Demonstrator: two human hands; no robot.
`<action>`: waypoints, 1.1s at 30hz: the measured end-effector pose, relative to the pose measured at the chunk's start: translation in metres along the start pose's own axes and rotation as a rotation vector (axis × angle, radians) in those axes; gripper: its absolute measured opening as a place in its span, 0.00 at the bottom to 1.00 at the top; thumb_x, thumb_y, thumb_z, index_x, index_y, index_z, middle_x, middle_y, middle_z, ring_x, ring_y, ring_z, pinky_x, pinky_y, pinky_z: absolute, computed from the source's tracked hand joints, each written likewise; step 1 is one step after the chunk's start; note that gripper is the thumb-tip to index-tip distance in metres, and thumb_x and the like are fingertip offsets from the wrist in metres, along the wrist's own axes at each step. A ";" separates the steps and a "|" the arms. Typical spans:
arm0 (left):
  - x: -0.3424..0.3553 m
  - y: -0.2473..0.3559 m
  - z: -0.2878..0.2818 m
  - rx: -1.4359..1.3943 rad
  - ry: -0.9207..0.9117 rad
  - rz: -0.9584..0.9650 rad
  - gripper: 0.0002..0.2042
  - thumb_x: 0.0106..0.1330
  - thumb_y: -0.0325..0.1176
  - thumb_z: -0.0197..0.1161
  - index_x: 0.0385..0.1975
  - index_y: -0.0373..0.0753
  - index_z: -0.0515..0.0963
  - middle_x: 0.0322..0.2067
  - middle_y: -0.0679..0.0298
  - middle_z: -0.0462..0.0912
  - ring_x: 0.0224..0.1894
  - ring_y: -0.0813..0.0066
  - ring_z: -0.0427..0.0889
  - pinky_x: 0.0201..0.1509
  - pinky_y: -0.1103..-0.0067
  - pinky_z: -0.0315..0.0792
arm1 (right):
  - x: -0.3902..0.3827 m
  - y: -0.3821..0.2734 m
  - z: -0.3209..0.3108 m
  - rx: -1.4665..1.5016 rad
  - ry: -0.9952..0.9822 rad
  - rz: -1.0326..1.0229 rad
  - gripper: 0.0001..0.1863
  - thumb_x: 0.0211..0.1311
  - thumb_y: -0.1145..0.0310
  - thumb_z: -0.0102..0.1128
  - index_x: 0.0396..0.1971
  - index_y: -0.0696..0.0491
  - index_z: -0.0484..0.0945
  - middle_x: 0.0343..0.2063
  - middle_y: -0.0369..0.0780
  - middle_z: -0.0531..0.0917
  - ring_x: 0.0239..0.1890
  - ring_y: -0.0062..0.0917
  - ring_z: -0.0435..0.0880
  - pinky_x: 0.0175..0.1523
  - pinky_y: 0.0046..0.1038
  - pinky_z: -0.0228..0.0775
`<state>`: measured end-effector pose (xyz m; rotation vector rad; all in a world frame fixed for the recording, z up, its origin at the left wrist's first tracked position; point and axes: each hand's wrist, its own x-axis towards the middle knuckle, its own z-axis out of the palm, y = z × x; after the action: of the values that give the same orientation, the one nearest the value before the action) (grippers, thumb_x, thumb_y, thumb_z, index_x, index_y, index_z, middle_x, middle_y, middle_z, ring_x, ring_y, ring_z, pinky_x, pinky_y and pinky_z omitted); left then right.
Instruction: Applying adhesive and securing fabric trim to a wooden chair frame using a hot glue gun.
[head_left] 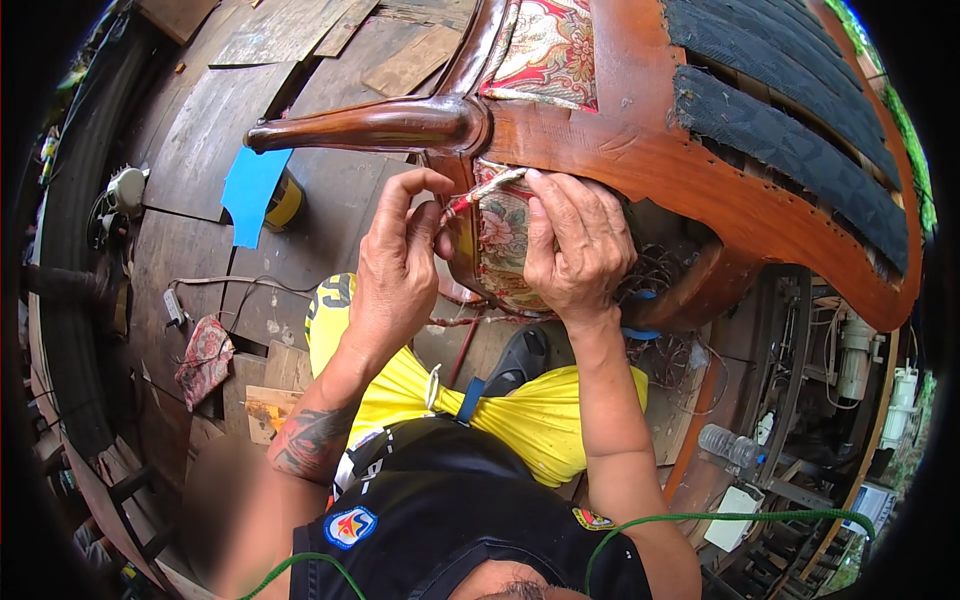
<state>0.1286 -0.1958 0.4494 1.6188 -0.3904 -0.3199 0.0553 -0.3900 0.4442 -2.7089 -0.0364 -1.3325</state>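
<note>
Carefully pinches red-and-white cord (485, 190) between left grip (398, 245) and right grip (582, 240), apparently keeping it taut against floral upholstery (503, 238).

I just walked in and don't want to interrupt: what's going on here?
A person is handling a red-and-white cord at the edge of floral fabric on a wooden frame. The right hand is at the cord's pale stretch, the left hand at its red part. Dark straps span the frame's opening.
</note>
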 end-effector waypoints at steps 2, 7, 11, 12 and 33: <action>0.001 0.000 -0.001 0.003 -0.041 0.035 0.08 0.85 0.27 0.53 0.50 0.33 0.79 0.32 0.63 0.84 0.34 0.81 0.81 0.38 0.79 0.76 | 0.000 0.000 0.000 -0.002 0.002 -0.002 0.18 0.60 0.75 0.73 0.51 0.49 0.91 0.46 0.37 0.90 0.46 0.34 0.89 0.52 0.34 0.83; 0.007 -0.001 -0.009 0.101 -0.113 0.123 0.07 0.83 0.27 0.58 0.54 0.33 0.78 0.36 0.71 0.81 0.33 0.89 0.71 0.37 0.87 0.68 | 0.000 0.001 -0.001 -0.007 0.000 0.000 0.17 0.60 0.75 0.73 0.51 0.50 0.91 0.46 0.37 0.90 0.46 0.34 0.89 0.52 0.34 0.83; 0.011 0.011 -0.011 0.128 -0.126 0.195 0.09 0.73 0.21 0.70 0.48 0.31 0.79 0.38 0.69 0.85 0.39 0.91 0.79 0.41 0.88 0.74 | -0.001 0.000 0.001 0.003 0.002 -0.002 0.17 0.60 0.75 0.73 0.50 0.49 0.91 0.46 0.37 0.90 0.46 0.34 0.89 0.52 0.34 0.83; 0.013 0.008 -0.012 0.127 -0.127 0.196 0.09 0.73 0.21 0.70 0.48 0.31 0.79 0.38 0.69 0.85 0.39 0.91 0.79 0.41 0.88 0.74 | -0.001 0.000 0.001 0.005 0.005 -0.001 0.17 0.60 0.75 0.73 0.50 0.49 0.91 0.46 0.37 0.90 0.46 0.34 0.89 0.52 0.34 0.83; 0.062 -0.004 -0.030 0.398 -0.048 0.743 0.11 0.62 0.21 0.75 0.44 0.37 0.85 0.42 0.57 0.89 0.48 0.55 0.88 0.51 0.66 0.82 | -0.004 0.001 0.001 -0.027 0.001 -0.003 0.18 0.61 0.74 0.74 0.51 0.49 0.91 0.46 0.37 0.89 0.47 0.36 0.88 0.53 0.36 0.83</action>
<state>0.1979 -0.1955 0.4498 1.7210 -1.1026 0.3032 0.0537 -0.3903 0.4406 -2.7313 -0.0218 -1.3448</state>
